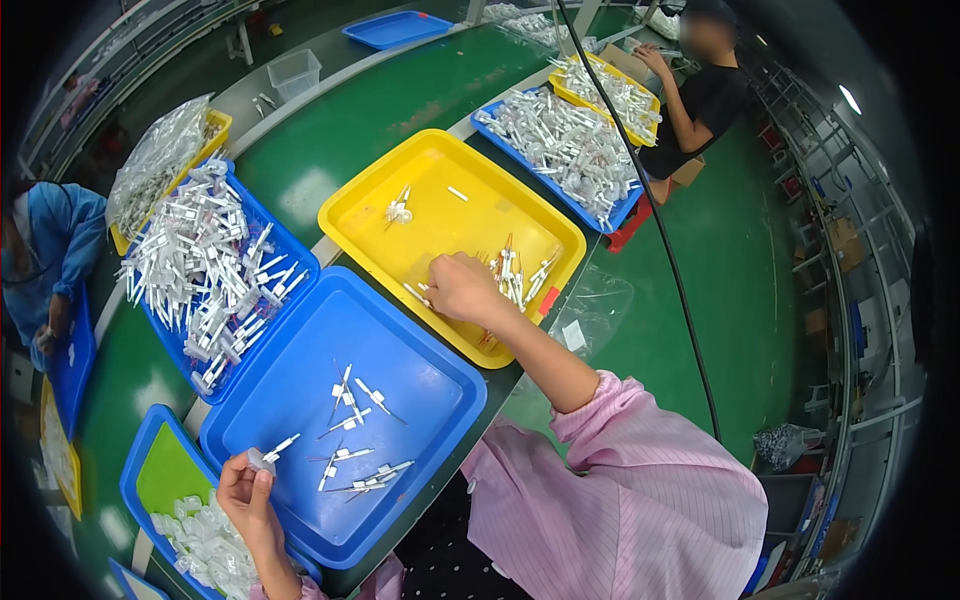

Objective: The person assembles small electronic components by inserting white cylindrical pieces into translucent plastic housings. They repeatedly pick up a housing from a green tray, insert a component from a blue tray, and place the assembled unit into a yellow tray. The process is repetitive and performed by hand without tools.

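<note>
Pinched in my left hand (pixel 245 495) is a small translucent white plastic cap (pixel 262 460) with a thin white stick part (pixel 284 446) pointing out of it. This hand is above the near left corner of a large blue tray (pixel 270 385), where several white parts with thin wire-like ends (pixel 350 405) lie. My right hand (pixel 462 288) is inside a yellow tray (pixel 370 180), its fingers bent down and together. A short white tube (pixel 416 293) lies by its fingertips; whether they grip anything is hidden. Beside that hand are more white parts with brownish wires (pixel 512 275).
Heaped white assemblies fill a blue tray (pixel 312 268) at left and another blue tray (pixel 480 118) at far right. Translucent caps (pixel 205 540) sit in a tray at lower left. A black cable (pixel 668 250) crosses the right side. Co-workers (pixel 700 100) (pixel 55 235) sit on both sides.
</note>
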The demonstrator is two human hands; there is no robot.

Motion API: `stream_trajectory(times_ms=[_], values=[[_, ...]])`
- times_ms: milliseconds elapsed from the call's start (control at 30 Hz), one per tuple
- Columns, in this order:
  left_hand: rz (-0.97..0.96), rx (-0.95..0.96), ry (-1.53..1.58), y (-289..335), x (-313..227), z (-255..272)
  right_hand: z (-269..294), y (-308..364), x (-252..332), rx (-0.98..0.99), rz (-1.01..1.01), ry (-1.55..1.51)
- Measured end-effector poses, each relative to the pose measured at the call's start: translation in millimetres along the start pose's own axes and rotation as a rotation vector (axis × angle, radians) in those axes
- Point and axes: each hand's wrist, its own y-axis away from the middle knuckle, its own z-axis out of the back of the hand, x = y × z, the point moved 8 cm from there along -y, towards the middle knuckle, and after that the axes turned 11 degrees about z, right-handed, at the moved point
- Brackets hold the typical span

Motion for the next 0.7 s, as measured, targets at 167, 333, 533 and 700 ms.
stream_trajectory(times_ms=[167, 333, 533, 700], values=[[-0.019, -0.006, 0.001, -1, -1, 1, 21, 7, -8, -0.253, 0.016, -0.078], [0.01, -0.038, 0.037, 1, -2, 1, 47, 12, 15, -0.337, -0.067, -0.056], [-0.016, -0.036, -0.003, 1, -1, 3, 60, 8, 25, -0.47, 0.027, -0.032], [-0.008, -0.039, 0.027, 2, -4, 2, 65, 10, 12, -0.544, 0.151, -0.078]])
